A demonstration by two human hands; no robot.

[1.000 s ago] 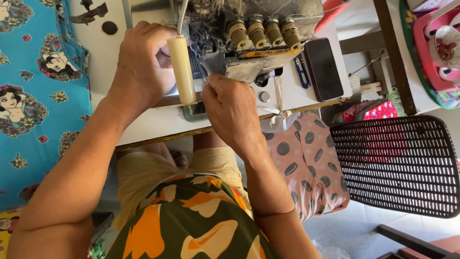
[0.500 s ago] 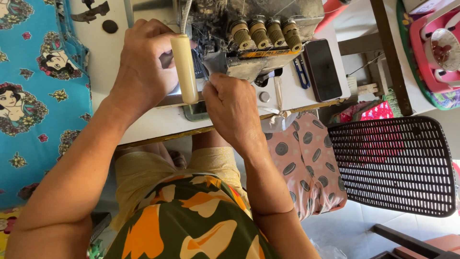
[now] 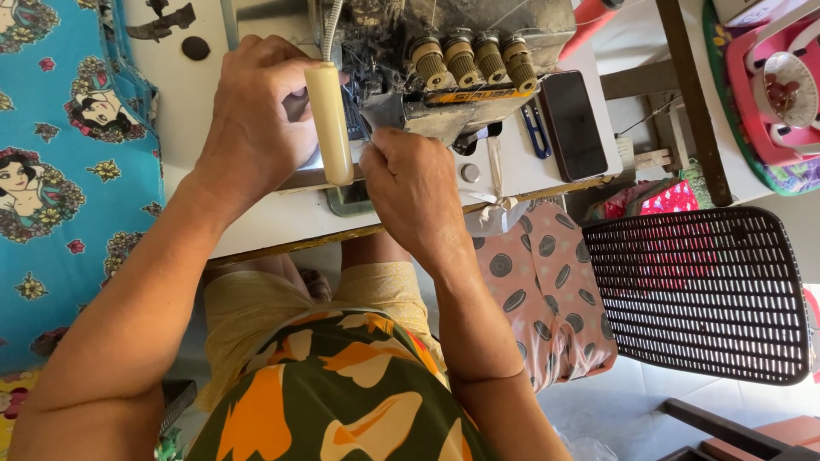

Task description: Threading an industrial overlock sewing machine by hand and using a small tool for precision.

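Observation:
My left hand [image 3: 260,115] grips a tool with a long cream handle [image 3: 330,128] and holds it against the front of a grimy sewing machine [image 3: 444,51]. Close beside it, my right hand [image 3: 410,192] is closed with pinched fingers at the machine's needle area; what it pinches is hidden. The machine stands on a white table [image 3: 256,213] and carries a row of brass-coloured tension knobs [image 3: 474,58]. Both forearms reach forward over my lap.
A dark phone [image 3: 574,124] and blue snips [image 3: 536,132] lie on the table to the right. Pink spotted fabric [image 3: 547,290] hangs below the table edge. A black perforated plastic chair [image 3: 700,290] stands at right, blue cartoon-print cloth [image 3: 68,171] at left.
Both hands stay at the machine; the cream-handled tool has shifted only slightly. Nothing else has moved.

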